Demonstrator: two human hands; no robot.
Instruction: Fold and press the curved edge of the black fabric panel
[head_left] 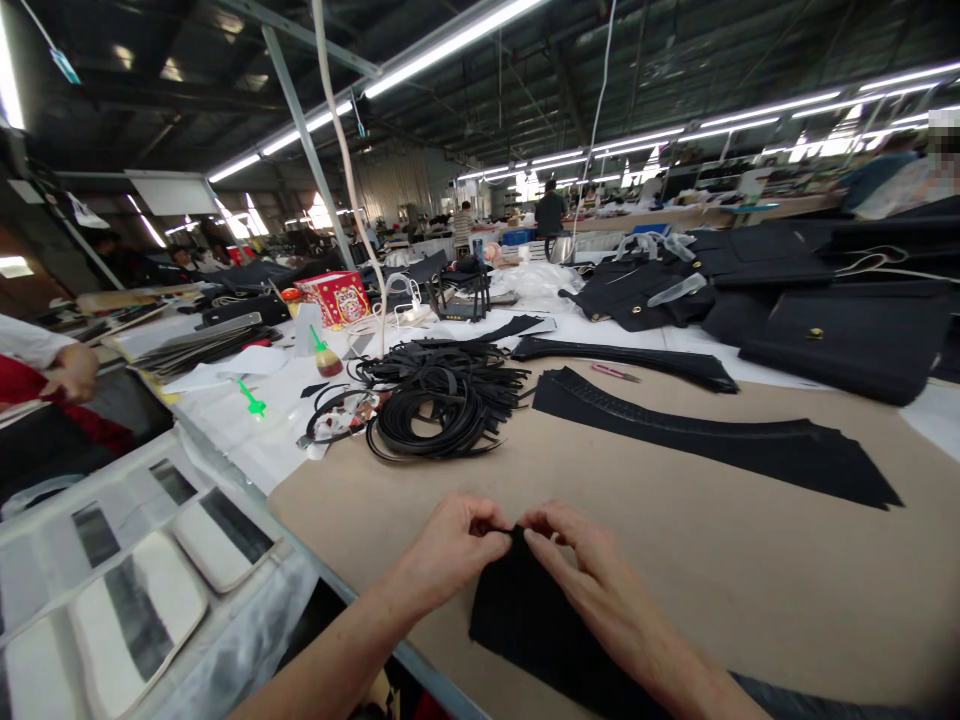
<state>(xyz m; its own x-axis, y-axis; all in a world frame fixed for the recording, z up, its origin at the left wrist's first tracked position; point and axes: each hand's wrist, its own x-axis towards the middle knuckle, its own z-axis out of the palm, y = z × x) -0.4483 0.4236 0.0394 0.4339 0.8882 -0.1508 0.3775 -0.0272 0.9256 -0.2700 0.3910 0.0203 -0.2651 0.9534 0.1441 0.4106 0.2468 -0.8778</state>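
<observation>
A black fabric piece lies at the near edge of the brown-covered table, partly under my right forearm. My left hand pinches its upper edge between thumb and fingers. Close beside it, my right hand grips the same edge, the fingertips of both hands almost meeting. Beyond them rests a coil of black strips, with a heap of loose black strips behind. To the right is a stack of curved black panels. Pink-handled snips lie above that stack.
Black bags with gold fittings are piled at the right back. A red patterned box, a glue bottle and a green applicator stand or lie at left. White panels cover a lower surface; a co-worker's hand is beyond.
</observation>
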